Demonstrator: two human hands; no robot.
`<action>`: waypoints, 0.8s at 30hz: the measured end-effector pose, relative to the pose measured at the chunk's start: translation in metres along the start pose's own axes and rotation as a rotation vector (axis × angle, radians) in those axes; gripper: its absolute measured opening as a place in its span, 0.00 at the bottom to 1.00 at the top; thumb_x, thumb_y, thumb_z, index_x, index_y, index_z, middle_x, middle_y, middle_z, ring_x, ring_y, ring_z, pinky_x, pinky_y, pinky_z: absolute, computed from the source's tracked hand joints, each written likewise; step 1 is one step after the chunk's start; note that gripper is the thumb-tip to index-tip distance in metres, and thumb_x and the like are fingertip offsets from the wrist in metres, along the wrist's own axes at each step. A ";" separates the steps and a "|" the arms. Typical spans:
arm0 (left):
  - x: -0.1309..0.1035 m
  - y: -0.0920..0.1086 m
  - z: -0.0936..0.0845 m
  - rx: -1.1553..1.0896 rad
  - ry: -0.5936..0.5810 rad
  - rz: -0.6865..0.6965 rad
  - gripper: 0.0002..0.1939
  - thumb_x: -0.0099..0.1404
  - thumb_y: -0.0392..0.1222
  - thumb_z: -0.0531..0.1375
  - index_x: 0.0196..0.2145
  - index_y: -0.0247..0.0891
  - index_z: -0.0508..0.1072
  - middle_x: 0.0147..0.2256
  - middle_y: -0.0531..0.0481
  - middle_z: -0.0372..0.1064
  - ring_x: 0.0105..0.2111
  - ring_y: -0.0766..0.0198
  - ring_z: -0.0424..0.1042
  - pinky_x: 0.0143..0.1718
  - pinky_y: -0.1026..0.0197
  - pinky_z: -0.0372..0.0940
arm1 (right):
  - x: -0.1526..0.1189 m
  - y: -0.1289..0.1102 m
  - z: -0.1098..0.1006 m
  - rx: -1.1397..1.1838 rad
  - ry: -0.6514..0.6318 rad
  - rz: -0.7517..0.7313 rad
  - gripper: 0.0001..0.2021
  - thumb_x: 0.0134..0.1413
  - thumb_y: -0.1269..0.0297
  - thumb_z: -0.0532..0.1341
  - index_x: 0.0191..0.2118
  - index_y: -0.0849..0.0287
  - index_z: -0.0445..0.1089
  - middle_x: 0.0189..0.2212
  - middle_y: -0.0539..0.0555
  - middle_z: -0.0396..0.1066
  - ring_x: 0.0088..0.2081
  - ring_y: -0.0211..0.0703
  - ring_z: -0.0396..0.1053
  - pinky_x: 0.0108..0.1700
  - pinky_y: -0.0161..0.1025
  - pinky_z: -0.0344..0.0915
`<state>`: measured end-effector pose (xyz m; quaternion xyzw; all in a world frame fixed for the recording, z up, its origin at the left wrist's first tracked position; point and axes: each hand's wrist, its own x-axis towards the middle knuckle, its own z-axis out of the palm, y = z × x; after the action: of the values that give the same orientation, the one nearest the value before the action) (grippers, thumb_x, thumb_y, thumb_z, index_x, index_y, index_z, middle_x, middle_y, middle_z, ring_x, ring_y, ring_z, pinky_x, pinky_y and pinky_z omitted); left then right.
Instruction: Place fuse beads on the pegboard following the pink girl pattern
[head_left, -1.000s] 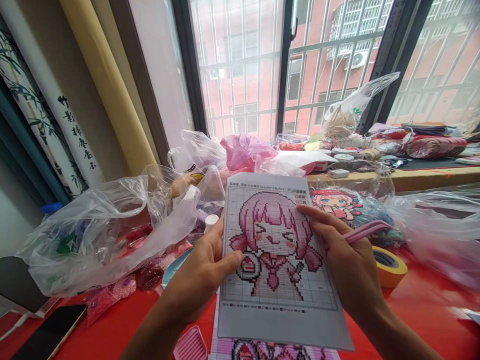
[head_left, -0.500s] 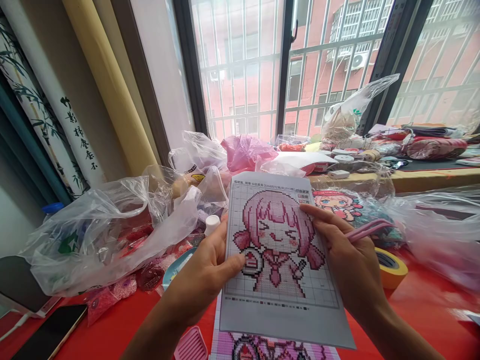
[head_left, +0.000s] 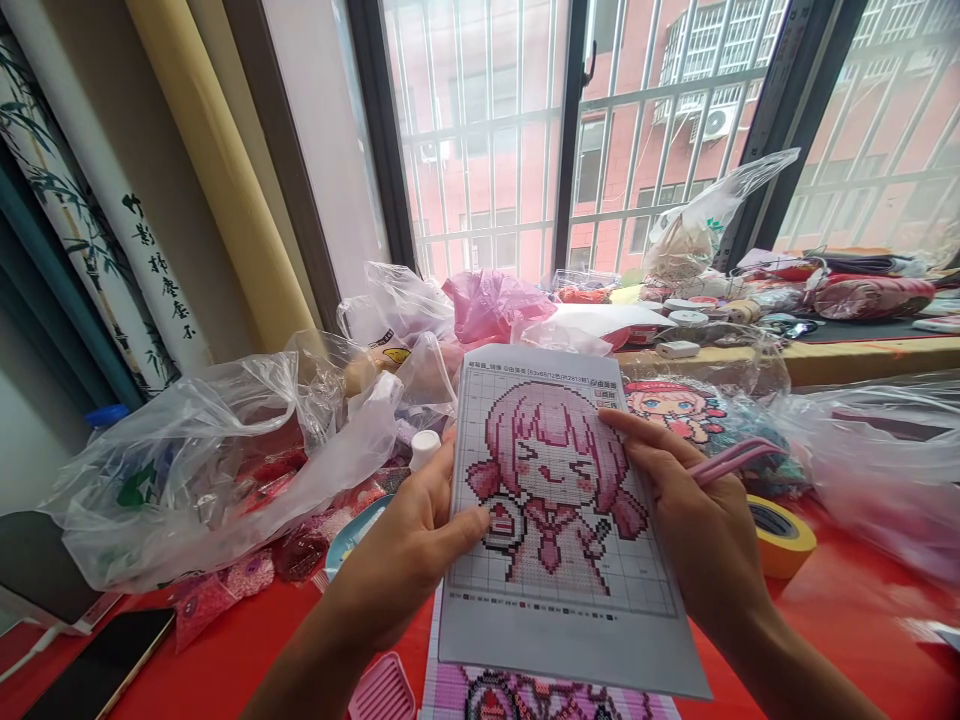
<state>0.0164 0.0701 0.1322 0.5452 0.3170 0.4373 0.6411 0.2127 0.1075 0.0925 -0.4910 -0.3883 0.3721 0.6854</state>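
Note:
A printed pattern sheet [head_left: 555,630] with a pink-haired cartoon figure on a grid is held up in the middle. My left hand [head_left: 412,540] grips its left edge, thumb on the front. At the right edge my right hand [head_left: 690,490] holds pink tweezers [head_left: 739,458], tips pointing right, while its index finger touches the sheet near the figure's hair. Below the sheet, partly covered by it, lies a bead work [head_left: 525,697] in pink and black on the red table. A pink ridged tray [head_left: 382,688] sits left of the bead work.
Plastic bags [head_left: 225,470] with bead packets crowd the left. A phone [head_left: 101,665] lies front left, a blue dish [head_left: 358,535] behind my left forearm. Yellow tape [head_left: 784,540] and another bag [head_left: 877,460] are on the right. Clutter lines the window sill [head_left: 825,365].

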 end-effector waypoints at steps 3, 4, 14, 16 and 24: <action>0.000 0.000 -0.001 0.003 0.005 0.001 0.33 0.64 0.33 0.58 0.63 0.45 0.53 0.51 0.42 0.70 0.51 0.52 0.69 0.49 0.52 0.65 | 0.000 0.000 0.000 -0.005 -0.006 0.011 0.14 0.49 0.61 0.59 0.42 0.51 0.77 0.34 0.51 0.77 0.32 0.39 0.70 0.29 0.31 0.65; 0.001 0.000 -0.001 0.000 0.007 0.001 0.33 0.64 0.33 0.58 0.63 0.45 0.52 0.51 0.42 0.70 0.50 0.52 0.70 0.49 0.52 0.65 | -0.001 0.000 0.000 -0.007 -0.007 0.014 0.14 0.50 0.61 0.59 0.42 0.51 0.77 0.35 0.51 0.77 0.33 0.39 0.70 0.29 0.31 0.65; 0.002 0.003 0.003 -0.079 0.035 0.053 0.29 0.61 0.31 0.60 0.59 0.41 0.60 0.48 0.43 0.73 0.48 0.52 0.71 0.50 0.52 0.64 | -0.002 -0.003 0.000 -0.050 -0.082 -0.029 0.14 0.50 0.61 0.59 0.42 0.52 0.77 0.33 0.52 0.77 0.32 0.39 0.70 0.30 0.33 0.65; 0.002 0.004 0.003 -0.075 0.034 0.056 0.29 0.61 0.30 0.60 0.59 0.41 0.61 0.48 0.43 0.73 0.49 0.52 0.71 0.51 0.51 0.64 | -0.002 -0.002 0.001 -0.060 -0.089 -0.026 0.15 0.50 0.61 0.59 0.43 0.53 0.77 0.33 0.53 0.77 0.31 0.40 0.70 0.29 0.33 0.65; 0.000 0.003 0.002 -0.066 -0.034 0.027 0.35 0.59 0.28 0.61 0.61 0.43 0.56 0.50 0.42 0.71 0.52 0.49 0.69 0.50 0.51 0.64 | -0.001 -0.004 -0.001 0.006 -0.047 0.004 0.17 0.48 0.62 0.59 0.44 0.55 0.76 0.28 0.52 0.76 0.25 0.39 0.68 0.23 0.34 0.63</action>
<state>0.0174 0.0700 0.1353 0.5356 0.2841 0.4467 0.6580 0.2140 0.1051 0.0959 -0.4807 -0.4020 0.3863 0.6769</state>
